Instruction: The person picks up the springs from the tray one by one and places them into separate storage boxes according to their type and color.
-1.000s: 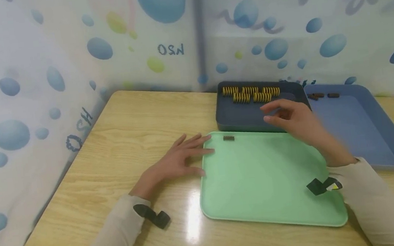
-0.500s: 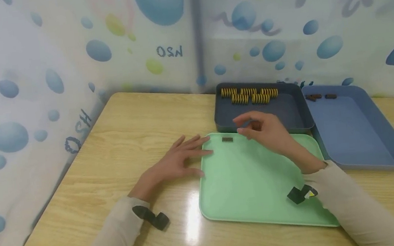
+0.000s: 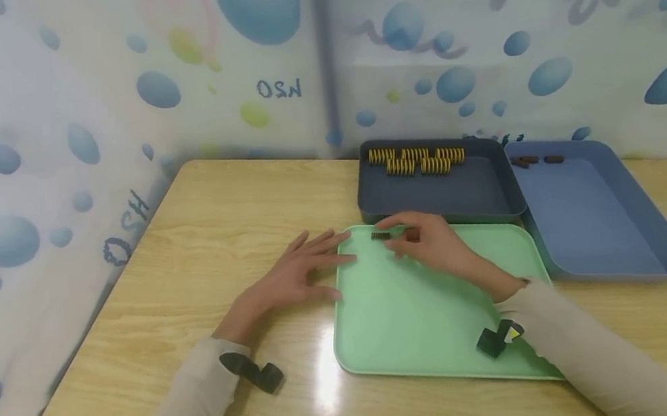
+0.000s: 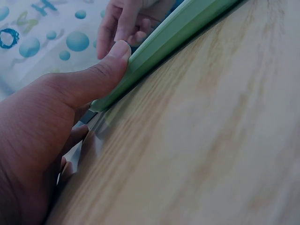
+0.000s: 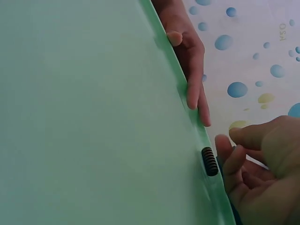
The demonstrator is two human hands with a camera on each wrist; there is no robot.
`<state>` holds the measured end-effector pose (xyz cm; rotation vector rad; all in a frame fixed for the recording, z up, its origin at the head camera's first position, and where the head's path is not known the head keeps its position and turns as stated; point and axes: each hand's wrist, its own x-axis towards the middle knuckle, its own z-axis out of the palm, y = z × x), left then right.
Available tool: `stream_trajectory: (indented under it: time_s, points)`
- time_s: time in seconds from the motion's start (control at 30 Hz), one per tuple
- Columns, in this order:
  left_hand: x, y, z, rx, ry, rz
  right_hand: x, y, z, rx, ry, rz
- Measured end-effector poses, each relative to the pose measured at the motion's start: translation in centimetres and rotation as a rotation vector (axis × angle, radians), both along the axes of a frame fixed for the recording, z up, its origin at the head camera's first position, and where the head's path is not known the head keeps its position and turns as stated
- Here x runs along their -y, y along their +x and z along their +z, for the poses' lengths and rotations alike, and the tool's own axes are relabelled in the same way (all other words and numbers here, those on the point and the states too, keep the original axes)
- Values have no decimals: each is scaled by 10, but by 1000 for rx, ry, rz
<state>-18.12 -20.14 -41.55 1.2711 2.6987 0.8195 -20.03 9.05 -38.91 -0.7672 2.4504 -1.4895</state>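
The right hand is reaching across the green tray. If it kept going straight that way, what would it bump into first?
Most likely the small dark coiled spring lying near the far edge of the mint-green plastic tray. The right hand has its fingers just short of it, though the exact gap is hard to judge.

A light wooden table [image 3: 201, 228] with visible grain is set into a corner formed by two walls. The walls [image 3: 53, 95] are covered with a pale sheet printed with blue bubbles, a few yellow-green ones, and scrawled letters in blue, green and pink. A dark vertical seam [image 3: 325, 53] is seen where the two walls meet. A bright patch of light [image 3: 327, 378] is reflected on the glossy tabletop near its front edge.
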Motion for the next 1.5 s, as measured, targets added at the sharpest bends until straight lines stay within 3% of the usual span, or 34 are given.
stream_trajectory:
  time_s: [0.4, 0.77, 1.07, 1.5]
  points:
    - [-1, 1, 0, -5, 0, -4, 3, -1, -15, -126, 42, -18]
    - [0, 3, 2, -18, 11, -7, 10, 1, -25, -232, 65, -102]
    - [-1, 1, 1, 5, 10, -9, 9, -2, -28, -235, 111, -94]
    - [-4, 0, 0, -18, 20, -7, 4, -7, -26, -230, 136, -48]
